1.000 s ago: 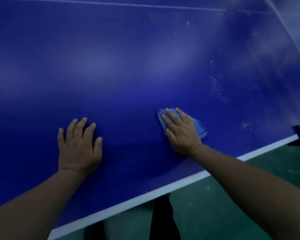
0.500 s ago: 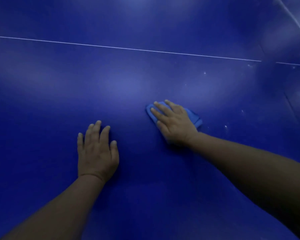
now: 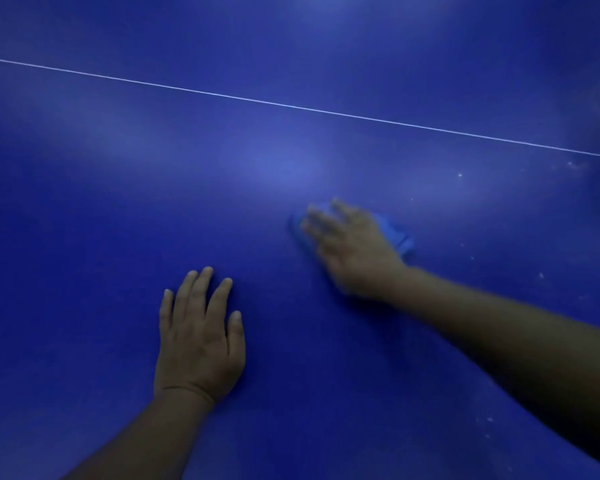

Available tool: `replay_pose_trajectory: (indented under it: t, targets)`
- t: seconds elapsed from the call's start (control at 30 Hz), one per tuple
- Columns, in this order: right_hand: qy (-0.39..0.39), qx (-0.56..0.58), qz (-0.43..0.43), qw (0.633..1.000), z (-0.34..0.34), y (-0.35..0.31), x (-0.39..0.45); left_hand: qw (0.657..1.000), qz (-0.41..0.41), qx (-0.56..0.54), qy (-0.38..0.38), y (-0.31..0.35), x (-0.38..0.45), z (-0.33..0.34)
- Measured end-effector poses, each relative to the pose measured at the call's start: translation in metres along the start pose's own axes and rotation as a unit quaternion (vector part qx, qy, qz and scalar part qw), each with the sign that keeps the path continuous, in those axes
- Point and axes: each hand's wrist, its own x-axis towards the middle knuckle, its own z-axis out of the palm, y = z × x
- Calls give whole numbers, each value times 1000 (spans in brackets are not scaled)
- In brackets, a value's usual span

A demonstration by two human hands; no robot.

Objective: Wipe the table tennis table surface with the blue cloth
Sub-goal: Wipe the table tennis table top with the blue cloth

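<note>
Fingers [image 3: 321,221] of the right hand [image 3: 355,252] lie stretched out and slightly spread on top of a small, crumpled light-blue cloth [image 3: 394,233], pressing it flat against the tabletop; they are blurred, so their exact spacing is hard to read. That cloth is a paler, softer blue than the surface under it, and only its edges show: a rounded fold peeking out past the fingertips at about 10 o'clock from the hand, and a bunched, creased corner sticking out from under the palm at about 3 o'clock. It sits a little right of the middle of the view, at roughly 1 o'clock from the left hand [image 3: 198,337] and well apart from it. This left hand rests palm down directly on the deep-blue, smooth table tennis table surface [image 3: 101,220], its four fingers straight and held close together, the thumb angled slightly out to the right, holding nothing. Both bare forearms reach in from the lower edge, the left from 6 o'clock and the right from 4 o'clock. One thin white painted line [image 3: 291,105] crosses the table beyond the hands, running from 9 o'clock down toward 3 o'clock. Soft pale reflections of light glow on the surface near the centre. Small whitish specks of dust [image 3: 460,175] dot the table to the right of the cloth, between 2 and 5 o'clock.
</note>
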Motion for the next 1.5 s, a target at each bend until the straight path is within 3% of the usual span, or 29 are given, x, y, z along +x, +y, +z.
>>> replay_pose_trajectory:
  t: [0.07,0.13,0.2,0.27,0.33,0.4,0.47,0.53,0.57,0.63,0.7,0.73,0.77,0.83,0.9,0.97,1.03,1.17,1.27,1.33,1.4,1.5]
  targets:
    - [9,-16,177,984,-5,41,33,1000,2,-1,5,1,0,0]
    - [26,-1,252,967,-2,28,30,1000,3,3,5,0,1,1]
    - [46,13,180,983,-2,-23,10,1000,4,14,3,-1,3,2]
    - [23,44,44,998,-1,-59,-18,1000,7,27,-4,-1,3,3]
    - [2,11,-43,999,-5,-34,-27,999,7,28,-19,0,4,4]
    - [16,-58,53,997,-4,30,-32,999,6,34,-33,0,5,4]
    - [16,-92,248,964,-10,93,-46,998,4,40,-43,0,4,4]
    - [-5,-38,411,911,-18,100,-53,998,7,38,-51,0,4,5]
    - [4,-29,423,906,-14,82,-45,998,7,40,-53,0,5,5]
    - [25,-25,325,945,0,29,-26,997,5,44,-56,0,4,3]
    - [29,6,149,988,16,-2,-12,997,2,44,-58,2,5,3]
    - [17,6,97,995,18,0,-4,997,0,48,-60,3,5,3]
    - [10,-5,98,995,21,16,1,997,0,52,-62,3,5,4]
    - [-7,-38,245,969,17,61,-5,997,0,50,-61,3,5,4]
    - [-28,-41,408,912,6,98,-24,997,4,49,-62,2,5,4]
    - [-27,-6,486,873,-8,93,-27,997,6,50,-64,1,6,4]
    - [-18,7,471,882,-5,58,-4,997,9,52,-62,1,5,4]
    - [32,12,257,966,21,-31,88,997,13,57,-49,1,5,5]
    - [-26,52,197,979,22,-48,165,997,19,64,-44,2,6,5]
    - [-52,37,223,973,26,-15,187,996,20,69,-44,3,6,6]
    - [-67,7,303,951,28,46,166,996,21,67,-48,2,7,6]
    - [-56,-29,484,873,14,142,81,997,17,59,-56,1,7,5]
